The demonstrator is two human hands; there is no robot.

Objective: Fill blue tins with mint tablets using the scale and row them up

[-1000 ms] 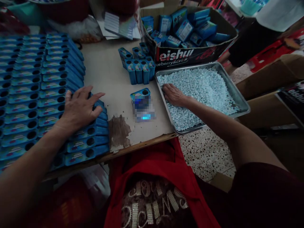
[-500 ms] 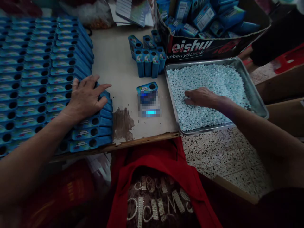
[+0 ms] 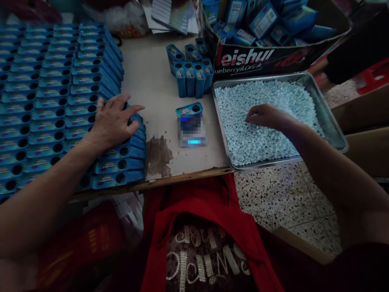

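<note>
My left hand (image 3: 114, 121) rests with fingers spread on the rows of blue containers (image 3: 82, 87), whose round dark openings face up. Over the metal tray (image 3: 332, 121) on the right is my right hand (image 3: 264, 115), its fingers pressed together; whatever they may hold is too small to make out. Small pale blue-white pellets (image 3: 252, 146) fill most of the tray. Between my hands a single blue container (image 3: 189, 109) sits at a small scale (image 3: 192, 136), which is partly blurred.
Several upright blue containers (image 3: 190, 79) stand at the table's back. An open carton (image 3: 243, 59) of blue packs is behind the tray. Papers (image 3: 173, 16) and a plastic bag (image 3: 127, 20) lie at the back left. Part of a person's arm (image 3: 326, 77) shows at the right.
My right hand has lifted slightly from the pellets and moved a little right, its fingers drawn together. The whole view has shifted slightly. My left hand stays on the containers.
</note>
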